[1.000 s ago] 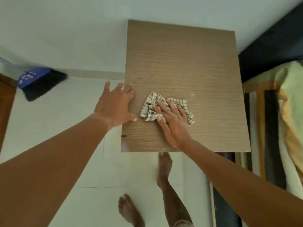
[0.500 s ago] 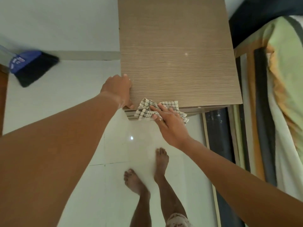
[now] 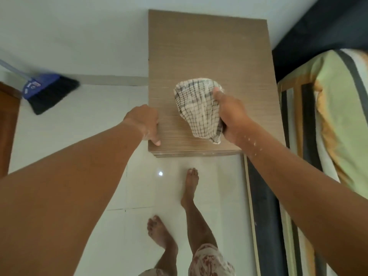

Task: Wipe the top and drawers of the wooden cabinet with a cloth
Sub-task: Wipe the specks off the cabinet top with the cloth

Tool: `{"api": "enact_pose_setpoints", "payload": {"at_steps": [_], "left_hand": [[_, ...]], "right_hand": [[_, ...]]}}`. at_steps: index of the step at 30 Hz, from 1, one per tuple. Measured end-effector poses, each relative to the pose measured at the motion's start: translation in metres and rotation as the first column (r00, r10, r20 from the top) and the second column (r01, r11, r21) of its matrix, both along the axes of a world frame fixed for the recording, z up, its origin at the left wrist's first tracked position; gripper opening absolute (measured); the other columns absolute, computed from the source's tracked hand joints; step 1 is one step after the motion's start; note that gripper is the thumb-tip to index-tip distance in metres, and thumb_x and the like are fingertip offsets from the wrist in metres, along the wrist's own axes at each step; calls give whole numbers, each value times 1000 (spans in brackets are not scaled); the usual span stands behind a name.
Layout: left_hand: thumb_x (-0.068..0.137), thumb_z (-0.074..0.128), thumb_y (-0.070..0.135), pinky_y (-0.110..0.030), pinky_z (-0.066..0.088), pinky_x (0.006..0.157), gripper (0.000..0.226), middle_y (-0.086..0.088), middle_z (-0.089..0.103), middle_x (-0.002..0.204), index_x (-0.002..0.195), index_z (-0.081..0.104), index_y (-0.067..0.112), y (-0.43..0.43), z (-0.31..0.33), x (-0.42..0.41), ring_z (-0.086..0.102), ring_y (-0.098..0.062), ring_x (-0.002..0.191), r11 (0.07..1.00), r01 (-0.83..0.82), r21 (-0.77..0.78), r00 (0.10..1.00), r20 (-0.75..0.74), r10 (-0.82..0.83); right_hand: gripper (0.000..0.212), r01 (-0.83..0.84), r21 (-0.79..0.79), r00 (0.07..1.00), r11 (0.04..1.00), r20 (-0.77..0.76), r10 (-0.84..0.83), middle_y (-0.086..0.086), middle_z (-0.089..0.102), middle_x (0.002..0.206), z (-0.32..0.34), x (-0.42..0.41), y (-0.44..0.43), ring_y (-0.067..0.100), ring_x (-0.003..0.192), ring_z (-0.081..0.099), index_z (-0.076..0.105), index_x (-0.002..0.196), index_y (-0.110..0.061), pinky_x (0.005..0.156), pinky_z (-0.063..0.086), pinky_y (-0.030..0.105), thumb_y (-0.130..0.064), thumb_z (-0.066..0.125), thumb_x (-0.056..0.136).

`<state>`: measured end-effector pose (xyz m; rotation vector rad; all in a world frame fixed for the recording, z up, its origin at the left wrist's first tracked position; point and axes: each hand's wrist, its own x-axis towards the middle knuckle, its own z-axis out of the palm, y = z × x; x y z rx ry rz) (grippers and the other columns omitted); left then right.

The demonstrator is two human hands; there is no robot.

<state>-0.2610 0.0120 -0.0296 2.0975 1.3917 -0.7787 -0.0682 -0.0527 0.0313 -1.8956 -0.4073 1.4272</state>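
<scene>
At far left a broom (image 3: pixel 46 92) with a blue head and dark bristles leans against the white wall; a label shows on its head, but the writing is too blurred to read. The left hand (image 3: pixel 144 124) grips the near-left edge of the wooden cabinet (image 3: pixel 209 56), fingers curled over the side and the thumb on the top. To its right, the checked cloth (image 3: pixel 197 108) is bunched and lifted clear of the cabinet top, clamped in the closed right hand (image 3: pixel 232 118); the cloth bulges to the left of the fingers and hangs below them. 0.5 s ago the cloth was pressed flat against the cabinet's front edge under spread fingers; it is now raised above the top's near half. 2 bare feet stand on the tiled floor (image 3: pixel 139 186). A striped mattress (image 3: pixel 338 116) stands at right.
</scene>
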Motion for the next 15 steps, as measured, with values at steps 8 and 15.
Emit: {"api": "enact_pose_setpoints", "payload": {"at_steps": [8,15], "left_hand": [[68,87,47,-40,54,83,68,-8,69,108,123,65,13,117,28,31,67,-32,98,967,-173,188,981,117,152],[70,85,44,-44,25,118,85,-8,48,149,141,50,13,163,-12,35,30,-24,146,980,6,200,998,-59,6]], "right_hand": [[37,-75,77,989,994,136,64,6,72,90,0,41,171,20,81,73,60,93,-14,59,61,27,-38,37,108],[48,-360,165,785,918,585,202,2,69,122,-59,49,300,17,106,63,63,127,-19,99,52,42,-46,28,108]]}}
